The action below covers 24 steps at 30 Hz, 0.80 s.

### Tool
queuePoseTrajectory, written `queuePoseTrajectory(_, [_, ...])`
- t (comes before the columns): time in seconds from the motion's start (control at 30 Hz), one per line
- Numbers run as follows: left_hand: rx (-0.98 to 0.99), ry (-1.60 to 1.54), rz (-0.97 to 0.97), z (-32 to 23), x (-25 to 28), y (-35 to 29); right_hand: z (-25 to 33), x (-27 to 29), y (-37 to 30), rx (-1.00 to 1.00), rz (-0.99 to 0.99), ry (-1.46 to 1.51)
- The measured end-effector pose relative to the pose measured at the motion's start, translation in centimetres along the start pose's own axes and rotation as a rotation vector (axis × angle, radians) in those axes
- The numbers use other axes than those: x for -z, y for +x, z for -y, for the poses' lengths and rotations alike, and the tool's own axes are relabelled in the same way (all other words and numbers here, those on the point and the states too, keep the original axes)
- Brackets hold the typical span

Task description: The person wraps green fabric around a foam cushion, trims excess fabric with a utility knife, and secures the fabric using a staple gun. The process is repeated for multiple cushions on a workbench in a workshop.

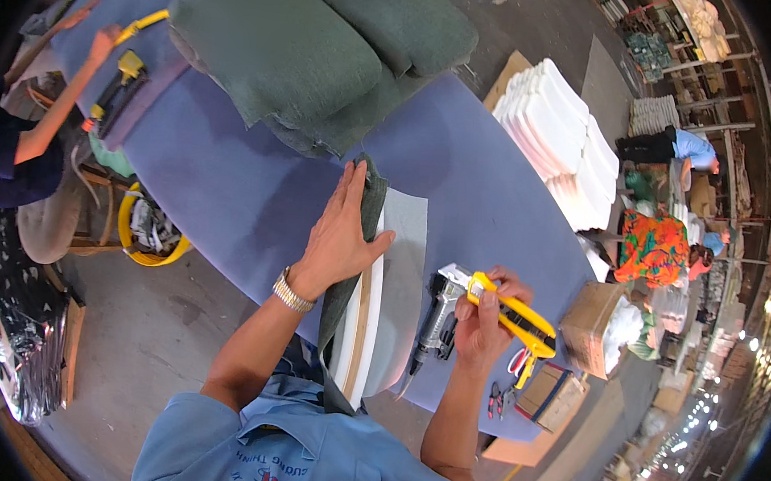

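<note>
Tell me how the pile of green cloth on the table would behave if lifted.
The pile of green cloth would probably flop and sag, since its edges ripple loosely. It seems unlikely to slide easily, as its surface looks dull and fuzzy. It may feel bulky, with thick layers lying over one another.

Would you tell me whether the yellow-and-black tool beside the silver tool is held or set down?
Held: the right hand has its thumb and fingers around the yellow-and-black tool.

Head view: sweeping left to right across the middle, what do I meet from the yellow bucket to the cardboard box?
Yellow bucket → left hand → silver-and-black tool → right hand → cardboard box.
</note>
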<state>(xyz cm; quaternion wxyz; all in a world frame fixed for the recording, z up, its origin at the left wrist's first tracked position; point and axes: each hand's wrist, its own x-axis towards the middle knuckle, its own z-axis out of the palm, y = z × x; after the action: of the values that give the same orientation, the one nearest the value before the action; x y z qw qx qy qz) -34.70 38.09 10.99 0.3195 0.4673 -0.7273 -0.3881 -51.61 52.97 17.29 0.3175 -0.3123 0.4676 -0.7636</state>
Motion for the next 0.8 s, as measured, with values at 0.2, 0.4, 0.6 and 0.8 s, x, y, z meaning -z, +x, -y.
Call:
queuePoseTrajectory(0.2, [-0.004, -0.109, -0.064, 1.4, -0.9, 1.0, -3.1, -4.4, 5.0, 0.072, -0.050, -0.201])
queuePoseTrajectory(0.4, [-0.083, -0.193, -0.088, 2.0, -1.3, 1.9, -4.4, -7.4, 7.6, -0.051, 0.022, -0.418])
queuePoseTrajectory(0.6, [-0.154, -0.224, -0.086, 3.1, -1.2, 2.3, -5.4, -9.2, 8.5, -0.064, 0.176, -0.768])
queuePoseTrajectory(0.8, [-0.068, -0.412, -0.045, 3.9, -1.3, 2.4, -7.7, -8.8, 8.4, -0.014, 0.185, -0.872])
